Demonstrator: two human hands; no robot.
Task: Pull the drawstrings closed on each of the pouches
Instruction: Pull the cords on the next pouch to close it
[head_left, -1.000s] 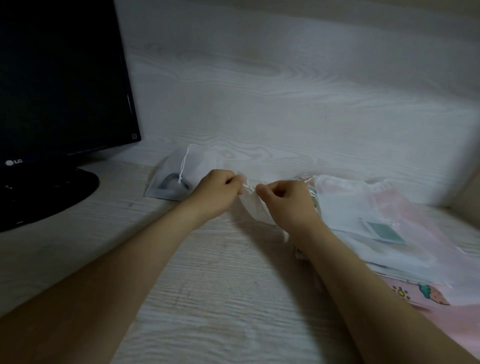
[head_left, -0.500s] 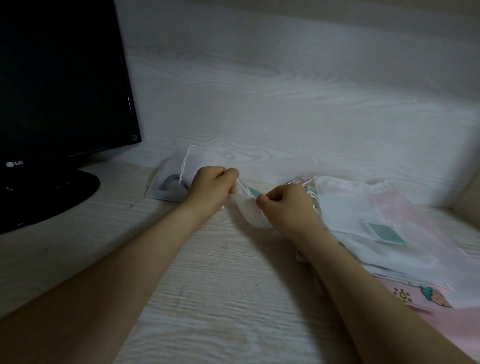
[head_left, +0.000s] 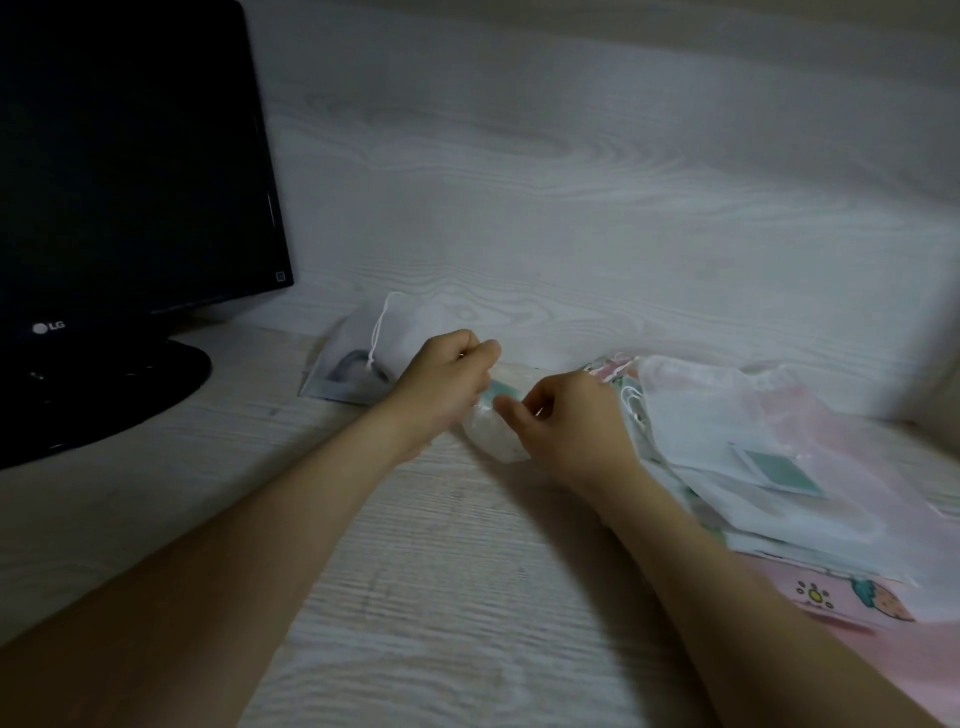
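Pouch pile (head_left: 717, 415) lies just beside the right hand (head_left: 569, 423), monitor (head_left: 130, 156) beyond the left hand (head_left: 444, 384), and both pinch one small pouch (head_left: 488, 435) between them.

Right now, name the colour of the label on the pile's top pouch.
The label is teal green; head view.

Sheer mesh pouch (head_left: 493, 436), wood-grain desk (head_left: 441, 597)
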